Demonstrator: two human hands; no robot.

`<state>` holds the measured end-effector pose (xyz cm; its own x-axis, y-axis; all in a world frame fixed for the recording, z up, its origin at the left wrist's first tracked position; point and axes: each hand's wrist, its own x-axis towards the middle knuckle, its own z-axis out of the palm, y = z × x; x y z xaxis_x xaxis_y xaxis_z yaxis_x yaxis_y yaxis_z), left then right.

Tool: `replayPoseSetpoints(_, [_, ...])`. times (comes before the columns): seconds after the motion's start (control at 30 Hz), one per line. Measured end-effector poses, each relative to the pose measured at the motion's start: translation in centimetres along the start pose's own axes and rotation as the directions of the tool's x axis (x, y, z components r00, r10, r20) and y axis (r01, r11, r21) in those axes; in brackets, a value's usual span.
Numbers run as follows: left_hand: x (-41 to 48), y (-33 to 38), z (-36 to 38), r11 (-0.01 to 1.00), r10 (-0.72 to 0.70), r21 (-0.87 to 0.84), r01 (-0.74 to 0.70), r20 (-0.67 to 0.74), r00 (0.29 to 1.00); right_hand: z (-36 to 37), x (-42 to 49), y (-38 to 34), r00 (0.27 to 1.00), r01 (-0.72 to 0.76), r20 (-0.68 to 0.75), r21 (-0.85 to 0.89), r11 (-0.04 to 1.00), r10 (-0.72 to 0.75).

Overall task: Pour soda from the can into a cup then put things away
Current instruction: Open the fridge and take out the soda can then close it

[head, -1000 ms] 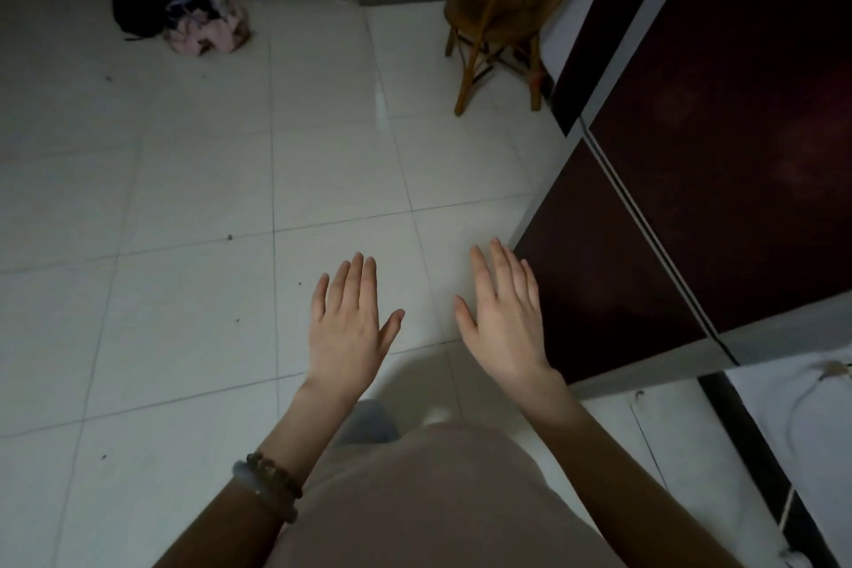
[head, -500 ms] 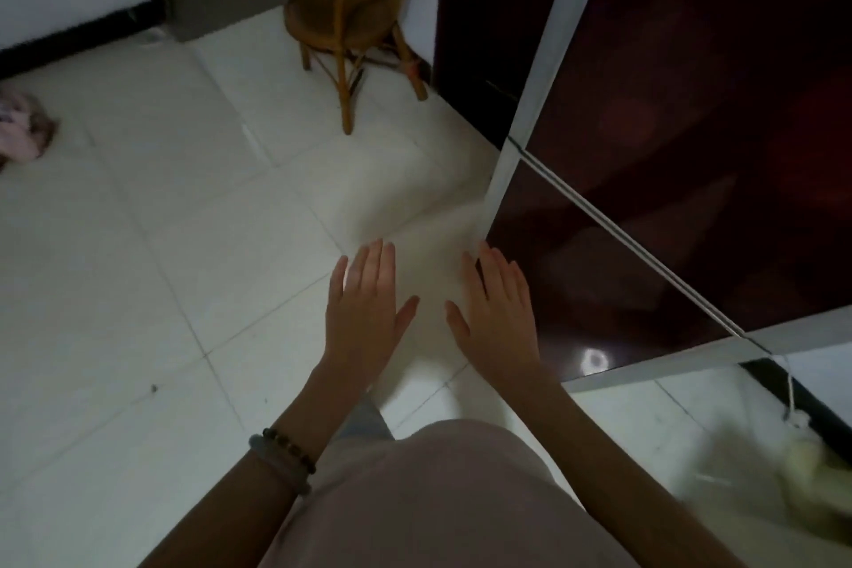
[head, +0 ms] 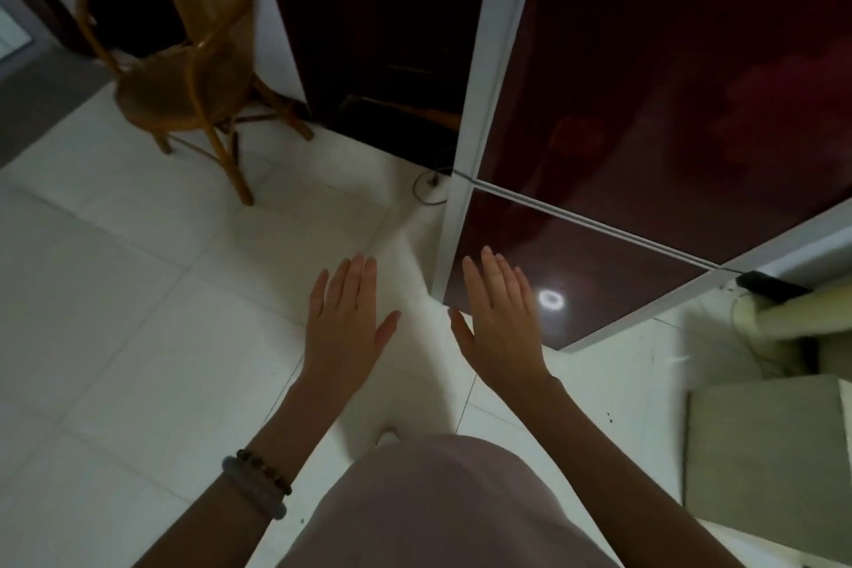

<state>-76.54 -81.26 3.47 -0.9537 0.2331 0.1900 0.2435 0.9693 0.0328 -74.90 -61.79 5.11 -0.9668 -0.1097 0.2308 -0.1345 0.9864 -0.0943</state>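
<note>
Above floor point(head: 138, 291), L hand point(head: 343, 332), R hand point(head: 500, 332) spread flat.

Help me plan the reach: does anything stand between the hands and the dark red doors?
Nothing visible does. The left hand and right hand hover open and empty before the lower door. The chair stands off to the left. No can or cup shows.

Beside the glossy dark maroon white-framed cabinet point(head: 645, 83) stands an amber-brown curved wooden chair point(head: 184, 55) on white square floor tiles point(head: 138, 314).
</note>
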Motion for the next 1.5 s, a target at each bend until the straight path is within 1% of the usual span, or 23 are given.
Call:
replayPoseSetpoints(0.2, [2.2, 0.6, 0.2, 0.999, 0.040, -0.034, -0.040, -0.013, 0.999, -0.3, 0.5, 0.8, 0.999, -0.032, 0.007, -0.018, 0.999, 0.032])
replayPoseSetpoints(0.3, [3.0, 1.8, -0.2, 0.998, 0.037, -0.059, -0.038, -0.009, 0.999, -0.5, 0.5, 1.8, 0.999, -0.036, -0.005, -0.043, 0.998, 0.036])
replayPoseSetpoints(0.43, [4.4, 2.9, -1.0, 0.993, 0.075, -0.091, -0.077, -0.031, 0.997, -0.9, 1.2, 3.1, 0.999, -0.022, -0.039, -0.041, 0.999, 0.021])
replayPoseSetpoints(0.57, [7.8, 3.2, -3.0, 0.983, 0.098, -0.145, -0.111, -0.092, 0.991, -2.2, 3.8, 4.7, 0.990, -0.021, -0.139, -0.091, 0.996, 0.009])
replayPoseSetpoints(0.7, [13.6, 3.4, -5.7, 0.958, 0.132, -0.231, -0.169, -0.168, 0.977, -4.8, 8.1, 6.4, 0.969, -0.063, -0.247, -0.155, 0.986, 0.023])
replayPoseSetpoints(0.8, [19.0, 3.0, -7.2, 0.952, 0.184, -0.198, -0.234, -0.243, 0.952, -6.8, 12.1, 7.3, 0.947, -0.103, -0.319, -0.193, 0.976, 0.037])
replayPoseSetpoints(0.93, [26.0, 2.3, -8.6, 0.930, 0.254, -0.191, -0.314, -0.282, 0.925, -9.1, 17.5, 8.0, 0.915, -0.160, -0.400, -0.231, 0.960, 0.056])
replayPoseSetpoints(1.0, [29.0, 2.2, -9.2, 0.912, 0.282, -0.207, -0.355, -0.313, 0.907, -9.9, 19.8, 8.2, 0.899, -0.187, -0.434, -0.253, 0.949, 0.062])
replayPoseSetpoints(1.13, [33.9, 2.4, -10.2, 0.860, 0.304, -0.306, -0.408, -0.336, 0.892, -10.6, 23.6, 8.6, 0.883, -0.204, -0.467, -0.312, 0.928, 0.037])
replayPoseSetpoints(1.3, [37.4, 3.0, -10.2, 0.809, 0.315, -0.381, -0.448, -0.363, 0.877, -9.9, 26.6, 9.1, 0.891, -0.205, -0.453, -0.360, 0.910, 0.022])
replayPoseSetpoints(1.4, [38.3, 3.8, -10.0, 0.735, 0.312, -0.503, -0.454, -0.342, 0.886, -9.3, 27.1, 9.6, 0.904, -0.208, -0.426, -0.386, 0.899, 0.026])
replayPoseSetpoints(1.5, [38.8, 4.6, -10.3, 0.643, 0.268, -0.658, -0.392, -0.286, 0.920, -9.3, 26.9, 10.1, 0.927, -0.199, -0.373, -0.394, 0.897, 0.042])
